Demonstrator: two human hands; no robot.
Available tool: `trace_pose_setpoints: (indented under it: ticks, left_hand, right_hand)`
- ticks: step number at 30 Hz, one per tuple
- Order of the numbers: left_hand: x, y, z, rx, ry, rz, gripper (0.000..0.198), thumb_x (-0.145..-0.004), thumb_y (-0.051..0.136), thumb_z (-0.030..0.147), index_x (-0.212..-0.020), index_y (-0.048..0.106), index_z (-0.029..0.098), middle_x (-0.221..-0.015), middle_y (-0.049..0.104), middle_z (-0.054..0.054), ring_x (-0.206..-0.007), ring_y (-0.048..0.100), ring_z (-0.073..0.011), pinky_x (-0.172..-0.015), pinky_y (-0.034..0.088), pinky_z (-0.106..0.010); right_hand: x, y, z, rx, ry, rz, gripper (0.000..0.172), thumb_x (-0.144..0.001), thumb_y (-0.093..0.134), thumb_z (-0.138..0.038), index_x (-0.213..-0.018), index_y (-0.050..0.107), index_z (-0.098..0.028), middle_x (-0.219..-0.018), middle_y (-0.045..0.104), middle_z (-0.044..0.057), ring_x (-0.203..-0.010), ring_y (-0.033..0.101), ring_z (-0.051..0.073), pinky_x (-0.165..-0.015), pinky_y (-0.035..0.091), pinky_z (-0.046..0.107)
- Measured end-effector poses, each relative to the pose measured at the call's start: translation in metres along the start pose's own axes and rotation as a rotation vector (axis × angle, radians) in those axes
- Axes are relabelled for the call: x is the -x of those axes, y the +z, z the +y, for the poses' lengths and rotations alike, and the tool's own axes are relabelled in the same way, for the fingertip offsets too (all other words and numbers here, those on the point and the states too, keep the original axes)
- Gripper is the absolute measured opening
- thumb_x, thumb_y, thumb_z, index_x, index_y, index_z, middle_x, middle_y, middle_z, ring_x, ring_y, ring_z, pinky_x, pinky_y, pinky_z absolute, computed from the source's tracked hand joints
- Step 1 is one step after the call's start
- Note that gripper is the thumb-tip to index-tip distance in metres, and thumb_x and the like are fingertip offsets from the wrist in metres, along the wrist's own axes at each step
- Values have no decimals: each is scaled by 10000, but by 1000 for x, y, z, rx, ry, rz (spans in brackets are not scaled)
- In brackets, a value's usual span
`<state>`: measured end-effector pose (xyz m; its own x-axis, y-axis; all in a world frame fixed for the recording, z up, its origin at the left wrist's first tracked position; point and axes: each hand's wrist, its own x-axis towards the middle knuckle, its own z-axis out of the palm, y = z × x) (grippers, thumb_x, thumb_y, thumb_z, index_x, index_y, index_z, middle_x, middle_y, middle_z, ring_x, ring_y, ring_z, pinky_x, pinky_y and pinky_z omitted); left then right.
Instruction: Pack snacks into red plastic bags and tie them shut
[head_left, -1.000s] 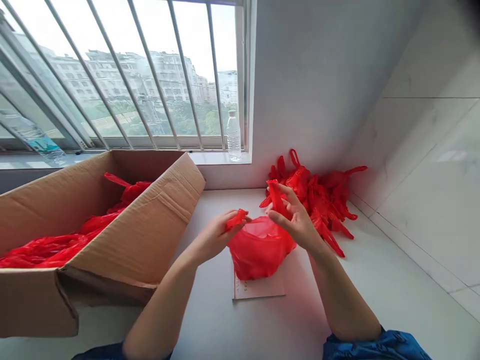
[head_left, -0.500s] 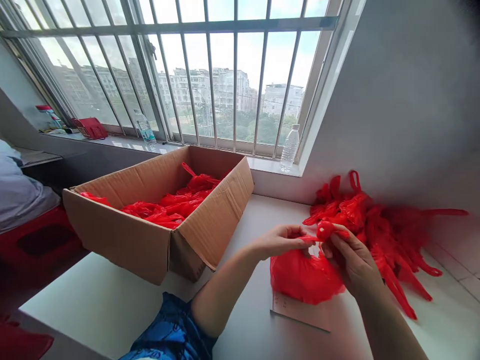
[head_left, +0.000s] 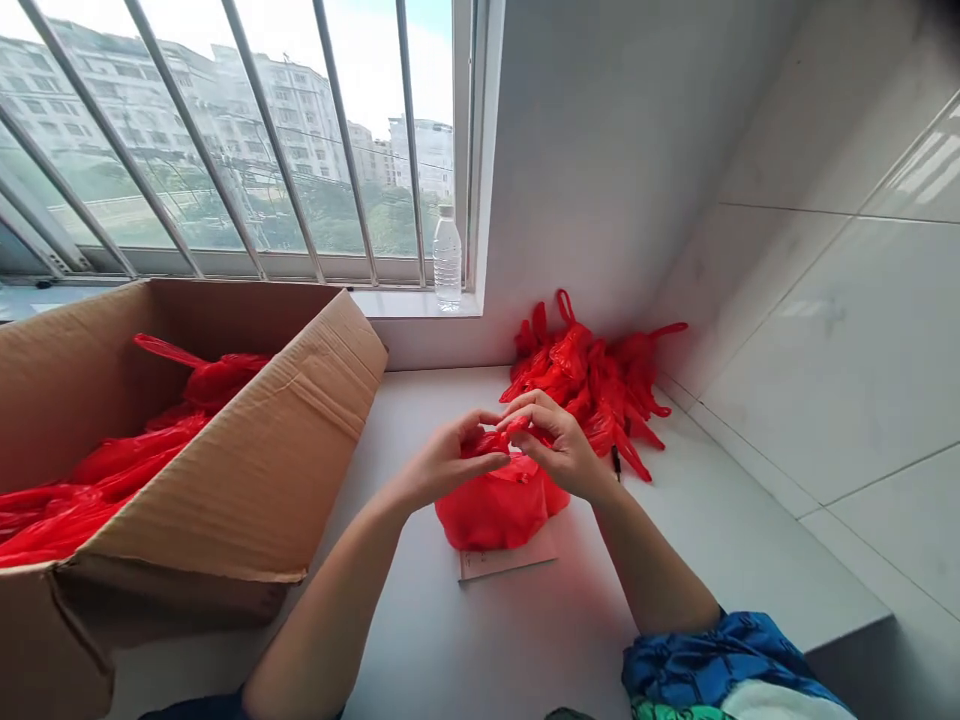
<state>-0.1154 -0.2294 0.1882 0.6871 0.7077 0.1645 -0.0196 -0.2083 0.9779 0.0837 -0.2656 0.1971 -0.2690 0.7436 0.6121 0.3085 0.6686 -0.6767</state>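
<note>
A filled red plastic bag (head_left: pixel 495 512) rests on a flat, pale booklet-like piece (head_left: pixel 510 562) on the white table. My left hand (head_left: pixel 450 460) grips the gathered top of this bag from the left, thumb below and fingers curled above. From the other side my right hand (head_left: pixel 551 440) pinches the bunched red plastic at the same spot. The fingertips of both hands nearly meet over it. What lies inside the bag is hidden. Just behind my right hand is a heap of red plastic bags (head_left: pixel 574 360), some with handle loops sticking out.
At the left stands an open cardboard box (head_left: pixel 330 400) holding more red bags (head_left: pixel 142 455). A clear plastic bottle (head_left: pixel 448 262) stands on the sill of the barred window. A tiled wall (head_left: pixel 847 330) bounds the right side of the white table (head_left: pixel 720 520).
The view has turned to the right, so the box sits further left. My hands have come closer together over the bag's top, and my right hand is now turned more inward.
</note>
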Motion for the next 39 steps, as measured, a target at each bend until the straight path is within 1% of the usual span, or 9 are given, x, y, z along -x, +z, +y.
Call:
trace_pose_setpoints:
  ticks: [4,12,18,23,26,30,32,36,39]
  left_hand:
    - [0,1,-3,-180,-24,139,397,-871,664,469,-1128,650,168,-624,548,40,-586,528,-110,-572,457,-230]
    - [-5,1,-1,30,-63,174,458,-895,640,514,-1222,693,198,-1132,730,-97,-1056,664,-237,-905,525,-328]
    - [-18,-12,-25,117,54,634,417,-736,817,431,-1052,768,164,-1019,759,-97,-993,674,-234,-928,518,-347]
    - [-34,-31,-61,147,95,864,403,-702,819,393,-1009,757,140,-1014,745,-100,-981,666,-206,-959,511,-353]
    - [-36,-31,-68,120,89,784,586,-755,776,454,-1240,646,152,-988,737,-84,-953,687,-199,-944,532,-371]
    - [-21,-21,-65,-78,-79,571,791,-888,589,588,-1521,322,197,-1156,704,-128,-1080,681,-256,-948,533,-430]
    - [-11,-9,-67,-335,-136,483,701,-924,505,612,-1472,413,184,-1316,628,-166,-1233,598,-298,-1030,475,-471]
    - [5,26,-80,-834,-4,297,656,-927,532,563,-1441,470,160,-1516,452,-189,-1428,390,-339,-1177,293,-552]
    - [14,44,-92,-992,18,157,675,-920,563,525,-1479,426,172,-1593,339,-178,-1494,277,-339,-1211,216,-578]
  right_hand:
    - [4,-2,1,-44,24,-28,148,-963,601,-344,-995,700,-238,-977,657,49,-933,626,189,-822,521,339]
    - [19,-12,13,103,-56,-30,111,-924,635,-192,-991,699,-253,-1059,681,44,-998,648,190,-858,541,359]
    - [45,-24,10,307,-197,-87,142,-916,649,-199,-961,731,-306,-1074,747,18,-1078,653,234,-981,503,481]
    - [97,-34,17,136,31,-85,77,-906,689,-239,-924,752,-278,-910,773,24,-955,709,223,-956,537,471]
    - [119,-44,26,-38,255,-119,202,-888,714,-301,-1088,732,-276,-1079,753,56,-1067,689,238,-982,545,458]
    - [123,-60,44,17,393,-21,548,-935,629,-345,-1456,461,-322,-1423,572,93,-1230,614,241,-1053,507,482]
    - [115,-59,56,242,330,-13,563,-947,590,-340,-1485,427,-309,-1509,477,107,-1353,509,258,-1122,435,507]
    - [89,-25,75,539,44,-250,915,-868,684,-395,-1601,158,-241,-1631,261,155,-1515,230,298,-1214,254,563]
    - [82,8,87,646,-79,-349,1022,-853,683,-404,-1611,25,-214,-1620,279,177,-1516,220,320,-1209,211,615]
